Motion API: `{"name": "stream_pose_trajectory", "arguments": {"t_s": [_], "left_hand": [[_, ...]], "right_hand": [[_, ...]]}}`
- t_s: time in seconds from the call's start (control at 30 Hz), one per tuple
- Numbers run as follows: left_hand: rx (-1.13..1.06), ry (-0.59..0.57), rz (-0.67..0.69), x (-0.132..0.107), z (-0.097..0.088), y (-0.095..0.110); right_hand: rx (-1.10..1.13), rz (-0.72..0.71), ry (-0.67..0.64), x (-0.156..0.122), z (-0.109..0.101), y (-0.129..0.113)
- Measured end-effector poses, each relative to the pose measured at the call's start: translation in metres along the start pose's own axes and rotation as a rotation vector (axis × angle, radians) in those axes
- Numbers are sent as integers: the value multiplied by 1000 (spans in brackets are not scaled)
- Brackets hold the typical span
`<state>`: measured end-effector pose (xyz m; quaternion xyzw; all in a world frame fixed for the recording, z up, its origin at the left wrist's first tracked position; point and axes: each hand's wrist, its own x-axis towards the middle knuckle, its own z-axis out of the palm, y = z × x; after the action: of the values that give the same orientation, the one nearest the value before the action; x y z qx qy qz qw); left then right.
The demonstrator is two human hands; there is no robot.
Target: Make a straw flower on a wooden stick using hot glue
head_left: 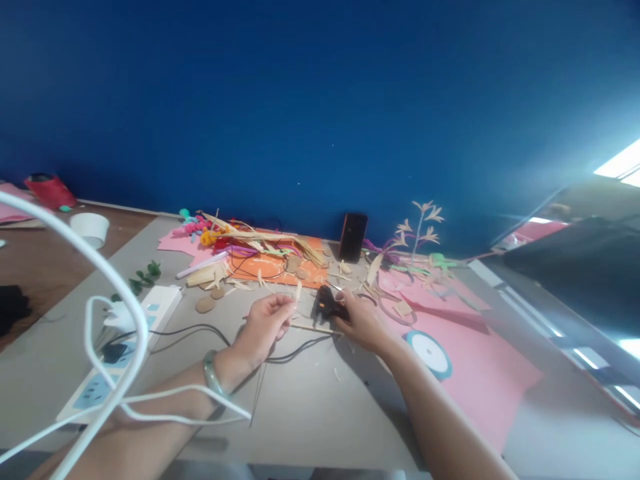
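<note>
The left hand was closed in a pinch, thumb and forefinger holding a thin pale strip that pointed upward above the middle of the worktop. A greenish bracelet circled that wrist. The right hand lay just to the right, its fingers partly curled and against a black tool; how firmly they gripped it could not be told. A narrow stick ran between the two hands, and a black cord crossed the worktop on their near side.

Beyond the hands, on the far side, an orange sheet carried a heap of dry straw-coloured pieces, with bright fuzzy stems at its left end. A dark upright block stood right of the sheet, near the blue wall. Farther right rose a stem with pale flowers, and pink paper covered the right part, a white disc with a teal rim on it.

On the left were round tan discs, green leaves and a white power strip; a thick white cable looped in front of it.
</note>
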<state>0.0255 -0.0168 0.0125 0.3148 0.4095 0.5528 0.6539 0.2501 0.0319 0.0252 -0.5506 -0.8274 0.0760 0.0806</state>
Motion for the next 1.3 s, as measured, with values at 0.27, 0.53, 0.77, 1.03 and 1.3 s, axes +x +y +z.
{"name": "stream_pose_trajectory", "arguments": {"t_s": [0.27,0.53,0.77,1.03,1.3], "left_hand": [[38,-160,-103,-8,4,-3],[97,-160,-109,-9,5,-4],[106,-136,34,-8,3,-7],[143,-214,29,-17,5,-2],[134,-232,59,-17,7,-3]], "right_hand": [[723,-21,24,-7,-20,-41],[1310,184,-27,1,-16,-64],[1288,250,252,3,-29,-73],[1289,243,256,7,-19,-77],[1332,193,183,8,-16,-78]]}}
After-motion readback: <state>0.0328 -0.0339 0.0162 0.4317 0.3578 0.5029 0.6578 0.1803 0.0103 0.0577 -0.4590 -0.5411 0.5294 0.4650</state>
